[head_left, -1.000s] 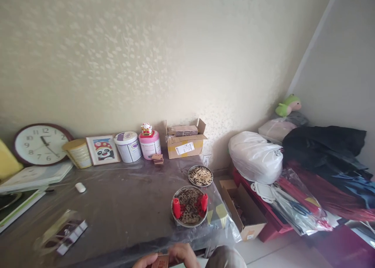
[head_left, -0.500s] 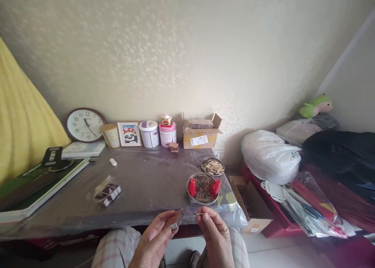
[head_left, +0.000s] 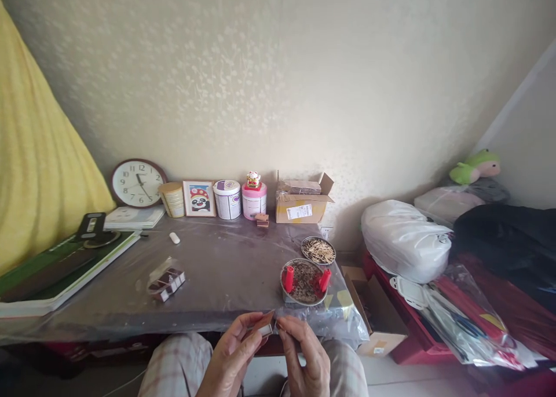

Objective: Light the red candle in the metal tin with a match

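My left hand (head_left: 237,348) is closed around a small matchbox (head_left: 264,325), its side facing my other hand. Close beside the box's end, my right hand (head_left: 304,348) pinches a matchstick (head_left: 277,323), mostly hidden by the fingertips; whether it touches the box I cannot tell. Just beyond my hands stands a round tin (head_left: 304,298) of dark, ash-like material with two red candles (head_left: 289,279) upright in it. Behind it lies a round dish of matchsticks (head_left: 318,250).
A plastic-wrapped pack of matchboxes (head_left: 167,284) lies left on the covered table (head_left: 226,269). Along the wall stand a clock (head_left: 139,183), a picture frame (head_left: 198,199), tins (head_left: 227,200) and a cardboard box (head_left: 299,209). White bags (head_left: 403,238) sit to the right.
My right hand has moved left, bringing the matchstick up to the matchbox in my left hand. The view has shifted slightly.
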`<state>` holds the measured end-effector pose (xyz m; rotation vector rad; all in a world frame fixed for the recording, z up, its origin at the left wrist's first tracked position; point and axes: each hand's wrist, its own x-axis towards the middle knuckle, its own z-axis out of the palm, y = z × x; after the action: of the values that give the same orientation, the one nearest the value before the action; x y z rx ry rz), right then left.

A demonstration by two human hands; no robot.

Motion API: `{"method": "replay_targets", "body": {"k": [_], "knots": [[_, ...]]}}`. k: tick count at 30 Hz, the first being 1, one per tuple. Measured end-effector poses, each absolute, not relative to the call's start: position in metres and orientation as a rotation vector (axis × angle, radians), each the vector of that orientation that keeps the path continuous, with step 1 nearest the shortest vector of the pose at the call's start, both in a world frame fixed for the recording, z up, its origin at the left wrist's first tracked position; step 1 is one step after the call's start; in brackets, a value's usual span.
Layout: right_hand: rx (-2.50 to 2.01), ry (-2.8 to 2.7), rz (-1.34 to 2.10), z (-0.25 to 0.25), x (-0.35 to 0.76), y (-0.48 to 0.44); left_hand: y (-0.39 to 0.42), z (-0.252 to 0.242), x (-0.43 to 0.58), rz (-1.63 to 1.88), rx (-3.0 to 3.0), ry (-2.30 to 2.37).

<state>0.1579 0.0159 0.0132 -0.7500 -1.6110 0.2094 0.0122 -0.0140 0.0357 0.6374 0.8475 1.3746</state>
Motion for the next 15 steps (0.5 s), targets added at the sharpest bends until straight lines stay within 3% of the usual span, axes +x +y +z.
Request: {"method": "replay_targets", "body": {"k": [10, 15], "knots": [[-0.698, -1.54, 0.082, 0.033, 0.158, 0.004, -0.005, 0.025, 0.011, 1.415, 0.584, 0.897], [-0.857, -1.75, -0.079, 0.01, 0.171, 0.036, -0.007, 0.034, 0.013, 1.422, 0.603, 0.863]]}}
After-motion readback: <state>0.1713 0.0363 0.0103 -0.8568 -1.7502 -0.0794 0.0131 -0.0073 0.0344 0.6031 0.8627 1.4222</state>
